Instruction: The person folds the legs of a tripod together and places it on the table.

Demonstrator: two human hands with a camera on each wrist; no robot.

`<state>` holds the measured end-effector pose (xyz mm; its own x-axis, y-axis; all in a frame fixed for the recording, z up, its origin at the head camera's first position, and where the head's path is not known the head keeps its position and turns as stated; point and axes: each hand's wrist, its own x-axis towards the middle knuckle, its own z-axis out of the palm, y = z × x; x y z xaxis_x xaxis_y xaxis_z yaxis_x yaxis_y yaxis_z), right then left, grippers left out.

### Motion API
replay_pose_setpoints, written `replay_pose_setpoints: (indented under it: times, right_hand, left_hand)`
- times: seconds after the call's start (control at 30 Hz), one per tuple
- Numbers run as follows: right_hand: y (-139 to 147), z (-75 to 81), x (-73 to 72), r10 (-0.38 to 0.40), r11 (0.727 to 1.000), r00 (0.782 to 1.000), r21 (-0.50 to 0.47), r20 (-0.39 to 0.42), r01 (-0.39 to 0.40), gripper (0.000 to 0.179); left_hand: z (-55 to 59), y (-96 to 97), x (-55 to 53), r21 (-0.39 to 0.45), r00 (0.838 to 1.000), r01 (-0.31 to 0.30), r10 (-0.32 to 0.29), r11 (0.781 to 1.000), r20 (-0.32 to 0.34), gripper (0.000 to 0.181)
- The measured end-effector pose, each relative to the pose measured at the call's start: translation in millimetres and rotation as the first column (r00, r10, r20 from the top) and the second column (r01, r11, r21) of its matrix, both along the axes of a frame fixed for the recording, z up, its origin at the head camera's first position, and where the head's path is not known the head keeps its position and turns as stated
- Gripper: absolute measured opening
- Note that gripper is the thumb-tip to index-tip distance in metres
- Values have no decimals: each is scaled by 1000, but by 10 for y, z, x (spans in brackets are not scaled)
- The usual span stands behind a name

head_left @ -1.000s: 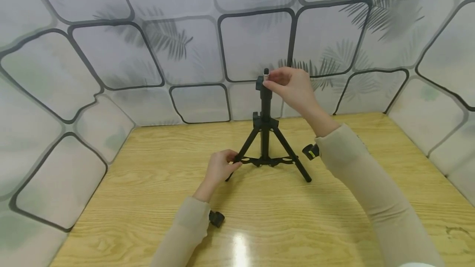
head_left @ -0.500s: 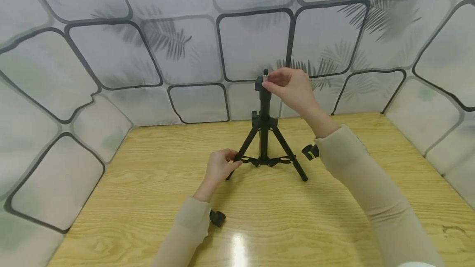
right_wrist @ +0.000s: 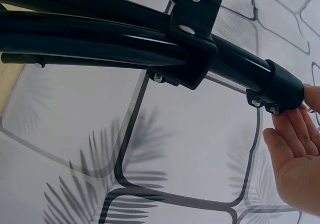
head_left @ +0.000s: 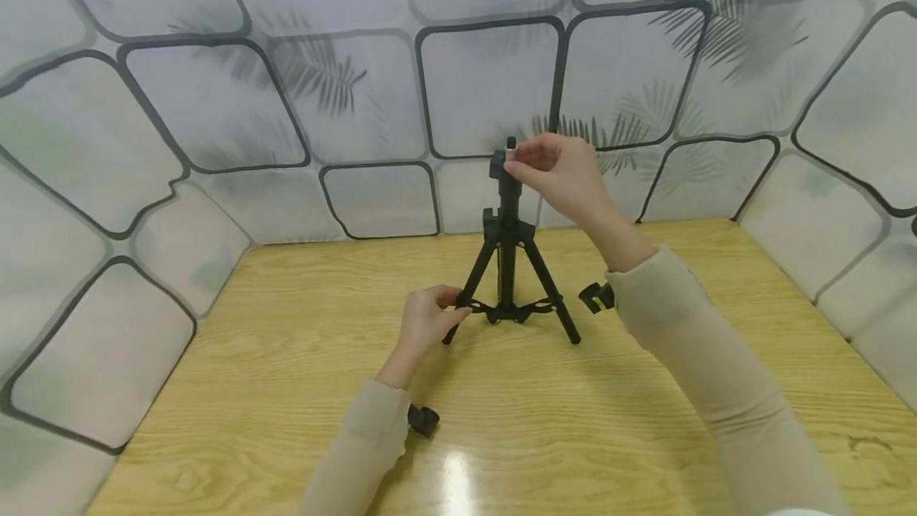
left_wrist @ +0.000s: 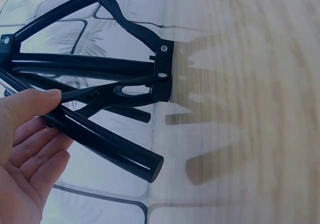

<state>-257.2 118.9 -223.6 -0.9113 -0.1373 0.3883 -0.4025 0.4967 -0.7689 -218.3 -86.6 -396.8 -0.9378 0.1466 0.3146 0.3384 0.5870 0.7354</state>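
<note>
A black tripod (head_left: 507,265) stands upright near the back of the table, its legs partly spread. My left hand (head_left: 423,323) pinches its left leg where the brace joins it; the left wrist view shows the thumb over the leg (left_wrist: 112,146) and the fingers beneath. A gap shows between that leg's foot and its reflection on the table. With thumb and fingertips, my right hand (head_left: 569,180) holds the top of the centre column, just under the black-tipped stud (head_left: 511,143). In the right wrist view the fingers touch the column's top collar (right_wrist: 282,86).
The wooden table (head_left: 286,357) has patterned cloth (head_left: 380,102) rising behind it and at both sides. A black wrist-worn device (head_left: 423,421) sticks out from the left cuff, another device (head_left: 596,297) from the right cuff.
The tripod's legs have drawn closer together, the right foot moving inward most. The column top has sunk slightly. Both hands keep their holds.
</note>
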Motion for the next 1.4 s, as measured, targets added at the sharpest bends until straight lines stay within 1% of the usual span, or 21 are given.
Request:
replay_pose_setpoints:
  times: [0.2, 0.3, 0.5, 0.73, 1.0, 1.23, 1.4]
  right_hand:
    - [-1, 12, 2, -6, 1000, 1000, 8, -28, 6, 29]
    - [-5, 11, -5, -6, 1000, 1000, 17, -28, 7, 29]
    - [-10, 7, -4, -5, 999, 999, 36, -41, 6, 29]
    - [-15, 24, 27, 0, 999, 1000, 39, -31, 2, 28]
    - [-7, 15, 49, -6, 999, 999, 41, -42, 7, 27]
    - [-11, 19, 51, -5, 999, 1000, 40, -22, 6, 27]
    - [-8, 9, 43, -12, 999, 1000, 42, -22, 13, 27]
  left_hand:
    - [0, 39, -36, 18, 1000, 2, -2, 1000, -22, 25]
    - [1, 56, -46, 37, 1000, -2, 2, 999, -19, 25]
    - [-11, 94, -63, 48, 1000, -13, 14, 999, -28, 25]
    - [0, 152, -86, 71, 999, -11, 14, 997, -47, 25]
    - [-4, 201, -100, 102, 1000, 4, -1, 995, -29, 26]
    - [-6, 229, -122, 114, 1000, -17, 15, 993, 25, 26]
    - [3, 262, -121, 127, 1000, -21, 20, 992, 11, 24]
